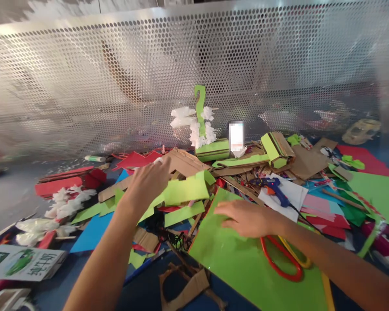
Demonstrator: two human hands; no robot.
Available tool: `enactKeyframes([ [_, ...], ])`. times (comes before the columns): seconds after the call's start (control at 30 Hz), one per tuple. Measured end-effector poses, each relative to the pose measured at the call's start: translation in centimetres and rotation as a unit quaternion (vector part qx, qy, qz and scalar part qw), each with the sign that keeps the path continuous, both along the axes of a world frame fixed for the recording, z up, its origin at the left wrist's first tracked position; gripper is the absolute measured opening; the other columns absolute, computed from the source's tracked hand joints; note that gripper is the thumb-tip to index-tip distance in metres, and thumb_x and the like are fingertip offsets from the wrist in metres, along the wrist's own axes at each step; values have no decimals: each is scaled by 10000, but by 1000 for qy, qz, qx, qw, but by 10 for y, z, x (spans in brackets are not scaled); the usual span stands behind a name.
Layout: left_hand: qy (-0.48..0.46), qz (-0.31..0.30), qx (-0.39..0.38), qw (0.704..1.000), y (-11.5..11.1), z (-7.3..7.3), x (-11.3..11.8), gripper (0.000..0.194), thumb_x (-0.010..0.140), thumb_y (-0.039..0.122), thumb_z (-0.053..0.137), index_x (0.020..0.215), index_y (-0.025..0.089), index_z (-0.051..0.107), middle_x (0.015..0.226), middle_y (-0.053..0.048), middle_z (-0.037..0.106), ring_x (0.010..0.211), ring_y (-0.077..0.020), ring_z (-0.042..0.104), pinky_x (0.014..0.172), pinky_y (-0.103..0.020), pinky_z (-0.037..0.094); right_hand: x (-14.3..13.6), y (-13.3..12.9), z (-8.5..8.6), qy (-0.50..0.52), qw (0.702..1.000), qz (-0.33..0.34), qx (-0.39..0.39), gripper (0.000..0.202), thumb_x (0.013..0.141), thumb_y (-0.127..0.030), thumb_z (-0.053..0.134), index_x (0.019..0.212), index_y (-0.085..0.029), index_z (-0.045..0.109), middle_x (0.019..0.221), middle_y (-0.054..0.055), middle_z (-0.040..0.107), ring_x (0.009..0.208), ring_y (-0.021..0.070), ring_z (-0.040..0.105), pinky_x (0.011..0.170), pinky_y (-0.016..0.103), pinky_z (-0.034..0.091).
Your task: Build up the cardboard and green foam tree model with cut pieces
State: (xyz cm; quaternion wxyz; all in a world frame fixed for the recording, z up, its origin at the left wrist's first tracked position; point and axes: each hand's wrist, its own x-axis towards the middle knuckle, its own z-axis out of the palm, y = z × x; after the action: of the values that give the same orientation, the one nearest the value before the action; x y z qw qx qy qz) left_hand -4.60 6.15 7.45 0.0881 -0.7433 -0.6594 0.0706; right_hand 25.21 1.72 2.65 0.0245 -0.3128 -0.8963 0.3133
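My left hand [151, 179] reaches over the pile, near a piece of brown cardboard [186, 162]. Its back faces me and hides most of the fingers; a small white bit shows at the fingertips, and I cannot make out whether it is held. My right hand [241, 216] rests palm down over a bright green sheet [236, 259], fingers loosely stretched and apart, holding nothing visible. Scissors with red and yellow handles [296, 274] lie on that sheet, partly under my right forearm. Green paper strips [184, 194] lie between the hands.
Behind the pile stands a perforated metal screen [181, 56]. Before it are a green hook shape with white tufts [200, 108] and a green-covered box piece [275, 149]. A blue glue gun [275, 188] lies right, a red block [71, 179] and milk carton [26, 261] left.
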Motion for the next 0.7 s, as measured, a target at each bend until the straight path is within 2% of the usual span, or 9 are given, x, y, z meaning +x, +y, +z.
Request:
enactKeyframes([
  [0.03,-11,-29,-24,999,-1,-3,7,336,1028,343,463,1263,175,633,1126,-177,738,977,-348,732,785,-397,494,1,5,-1,30,999,-40,-18,281,970,-258,649,1229,-183,726,1239,133,758,1098,285,709,911,356,513],
  [0.1,-55,-123,-130,982,-5,-9,22,295,1011,362,509,1191,215,689,1150,-132,757,1025,-317,734,842,-381,507,4,15,-9,82,989,-93,-76,269,916,-296,689,1146,-171,749,1154,108,788,1050,287,718,914,365,532],
  [0.17,-89,-200,-253,942,-10,-16,36,290,966,373,595,1198,259,726,1189,-87,776,1072,-296,737,882,-364,520,5,24,-21,154,966,-127,-164,280,864,-302,715,1110,-173,745,1097,73,801,1033,278,730,893,357,554],
  [0.2,-91,-217,-296,926,-13,-20,42,327,938,362,634,1237,270,728,1210,-83,780,1093,-298,738,887,-362,528,5,27,-27,197,945,-150,-215,324,836,-297,728,1138,-181,734,1103,64,803,1037,272,736,878,350,567],
  [0.3,-45,-191,-290,937,-19,-30,55,468,904,299,661,1361,203,690,1280,-164,764,1159,-369,730,884,-411,549,2,30,-41,291,866,-210,-348,478,767,-273,758,1235,-205,687,1124,66,807,972,252,763,805,345,607],
  [0.37,-25,-178,-267,947,-19,-36,58,574,897,303,683,1454,175,626,1316,-208,745,1185,-409,720,875,-437,558,-1,27,-45,310,834,-230,-394,501,747,-254,772,1237,-204,678,1107,76,809,903,240,770,770,351,621],
  [0.47,-37,-205,-260,943,-16,-44,55,718,872,313,732,1556,220,536,1337,-199,741,1188,-400,722,873,-426,565,-3,23,-47,307,833,-234,-398,436,760,-198,770,1189,-198,694,1073,75,807,921,225,761,792,334,620],
  [0.57,-53,-249,-268,929,-12,-51,50,664,864,251,717,1514,278,588,1377,-150,731,1204,-361,719,918,-403,562,-4,22,-53,301,839,-207,-402,372,818,-149,723,1185,-200,697,1023,55,800,903,194,745,775,288,605],
  [0.7,-33,-251,-257,933,-10,-57,47,545,821,179,723,1360,258,695,1299,-137,760,1158,-350,728,926,-404,559,-6,24,-64,292,843,-180,-414,348,928,-179,676,1271,-237,658,947,12,763,825,170,738,724,271,608],
])
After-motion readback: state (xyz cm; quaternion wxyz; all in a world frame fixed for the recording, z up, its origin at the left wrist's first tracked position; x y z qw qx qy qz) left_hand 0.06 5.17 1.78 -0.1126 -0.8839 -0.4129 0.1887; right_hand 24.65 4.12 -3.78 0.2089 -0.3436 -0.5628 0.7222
